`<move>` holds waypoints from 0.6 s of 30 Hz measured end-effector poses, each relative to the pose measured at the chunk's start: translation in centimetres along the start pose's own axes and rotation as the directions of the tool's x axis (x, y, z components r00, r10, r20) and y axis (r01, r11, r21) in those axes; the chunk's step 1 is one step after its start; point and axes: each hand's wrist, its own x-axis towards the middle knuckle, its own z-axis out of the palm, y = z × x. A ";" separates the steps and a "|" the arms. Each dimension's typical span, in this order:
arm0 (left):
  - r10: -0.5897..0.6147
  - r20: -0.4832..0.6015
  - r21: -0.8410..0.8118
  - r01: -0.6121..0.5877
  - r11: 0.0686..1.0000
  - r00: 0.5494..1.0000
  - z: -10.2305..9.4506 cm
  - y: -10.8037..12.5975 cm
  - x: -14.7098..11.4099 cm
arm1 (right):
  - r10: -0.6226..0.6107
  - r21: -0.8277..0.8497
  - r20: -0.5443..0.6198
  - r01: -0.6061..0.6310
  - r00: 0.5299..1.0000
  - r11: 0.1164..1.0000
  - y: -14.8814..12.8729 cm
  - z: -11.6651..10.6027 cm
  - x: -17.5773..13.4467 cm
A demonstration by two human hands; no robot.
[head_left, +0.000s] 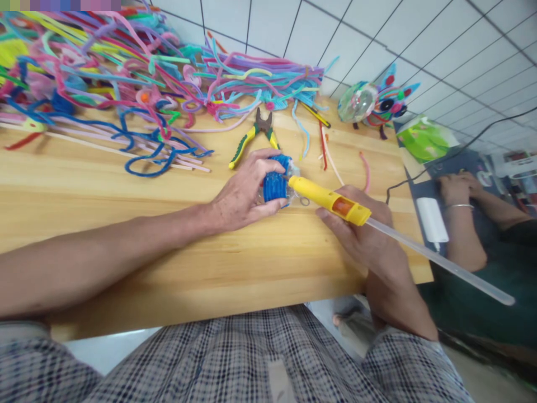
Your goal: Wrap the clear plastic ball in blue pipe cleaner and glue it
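My left hand (pixel 247 193) is closed around a small clear plastic piece wrapped in blue (pixel 276 182), just above the wooden table. In my right hand (pixel 361 224) is a yellow hot glue gun (pixel 327 198), its nozzle at the right side of the blue-wrapped piece; whether it touches cannot be made out. A long translucent glue stick (pixel 440 260) sticks out of the gun's back end. Behind my left hand lie pliers (pixel 258 134) with green and yellow handles, jaws pointing away.
Tangled colourful pipe cleaners (pixel 126 78) cover the table's back left. A finished-looking creature (pixel 375 103) of clear plastic and pipe cleaners stands at the back right, near a green packet (pixel 425 139). A black cable (pixel 444 162) crosses the right side, beside a co-worker's hands (pixel 459 187).
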 end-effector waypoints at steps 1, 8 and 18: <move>0.004 -0.004 0.000 -0.004 1.000 1.000 0.0 0.0 0.0 | 0.002 -0.004 -0.001 -0.002 1.000 1.000 0.0 0.0 0.0; 0.006 -0.005 -0.005 -0.006 1.000 1.000 0.1 0.0 0.0 | -0.035 -0.023 0.014 0.035 0.999 0.999 0.1 0.0 -0.2; 0.006 0.000 -0.015 -0.006 1.000 1.000 0.0 0.1 0.0 | -0.047 -0.042 0.012 0.048 0.999 0.998 -0.1 0.0 -0.1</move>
